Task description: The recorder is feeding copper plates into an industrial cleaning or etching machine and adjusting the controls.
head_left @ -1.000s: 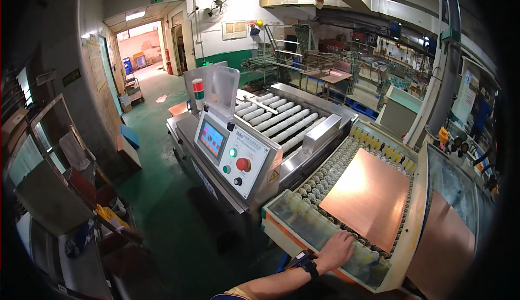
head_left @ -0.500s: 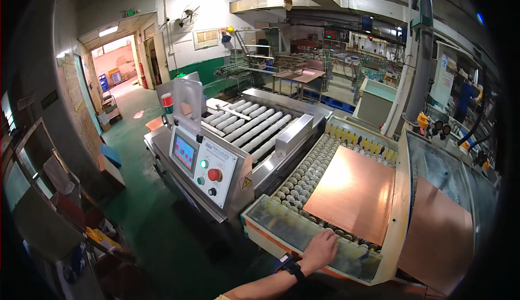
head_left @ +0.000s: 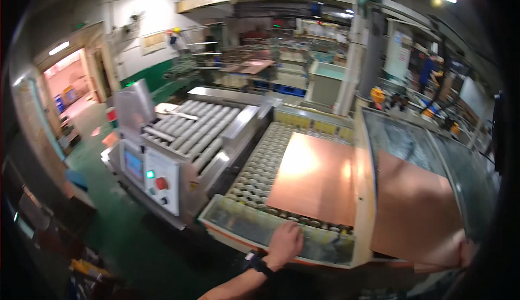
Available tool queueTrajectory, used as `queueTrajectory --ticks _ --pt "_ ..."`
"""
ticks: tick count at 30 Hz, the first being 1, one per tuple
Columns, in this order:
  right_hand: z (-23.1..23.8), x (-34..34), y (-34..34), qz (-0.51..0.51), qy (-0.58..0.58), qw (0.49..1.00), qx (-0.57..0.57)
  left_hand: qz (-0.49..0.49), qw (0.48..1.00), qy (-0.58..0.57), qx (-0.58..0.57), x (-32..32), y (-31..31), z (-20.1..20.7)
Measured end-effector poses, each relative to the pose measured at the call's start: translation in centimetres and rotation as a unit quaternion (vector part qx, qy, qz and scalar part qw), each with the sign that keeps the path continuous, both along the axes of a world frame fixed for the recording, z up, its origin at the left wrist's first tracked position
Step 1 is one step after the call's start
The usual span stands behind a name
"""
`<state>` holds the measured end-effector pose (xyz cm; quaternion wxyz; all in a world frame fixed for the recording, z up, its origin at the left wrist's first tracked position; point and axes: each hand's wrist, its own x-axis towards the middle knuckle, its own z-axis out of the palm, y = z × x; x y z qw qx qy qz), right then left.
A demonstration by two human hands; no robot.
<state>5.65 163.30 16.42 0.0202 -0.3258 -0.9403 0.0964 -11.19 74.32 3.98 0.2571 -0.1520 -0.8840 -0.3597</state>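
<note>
My left hand (head_left: 286, 242) rests on the clear front panel (head_left: 320, 248) of a roller conveyor, its fingers loosely bent by the panel's inner edge and holding nothing. A dark band circles that wrist. Just beyond the fingertips, a copper-coloured sheet (head_left: 317, 178) lies flat on the small wheels. To its right, past a pale side rail, a second copper sheet (head_left: 414, 210) slopes over the neighbouring section. At that sheet's lower right corner is my right hand (head_left: 466, 250), blurred and dim near the picture's rim, closed on the sheet's edge.
A steel roller table (head_left: 197, 124) stands on the left, with a control panel (head_left: 157, 183) bearing a screen and red button. A grey post (head_left: 372, 45) rises behind the conveyor. Racks (head_left: 216, 62) fill the back, and a doorway (head_left: 70, 83) opens at far left.
The whole view has swung to the right, so the machines appear farther left. My right hand has come into sight at the second sheet's corner. My left hand stays on the front panel.
</note>
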Motion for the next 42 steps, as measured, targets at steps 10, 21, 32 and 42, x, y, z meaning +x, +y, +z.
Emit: queueTrajectory --ticks 10,21,32,42 --pt "4.2 2.4 -15.7 -0.066 0.160 0.984 0.032 -0.027 0.999 0.025 -0.025 -0.3 1.2 0.9" --pt "5.9 2.6 -20.2 -0.126 0.160 0.977 0.063 -0.038 0.999 -0.010 -0.030 -0.3 1.6 0.7" --pt "6.5 2.2 -20.6 -0.153 0.106 0.980 0.069 -0.220 0.703 -0.439 0.514 3.2 9.9 12.1" --pt "7.2 2.1 -21.4 -0.184 0.098 0.977 0.034 -0.299 0.598 -0.512 0.539 3.8 13.8 14.6"
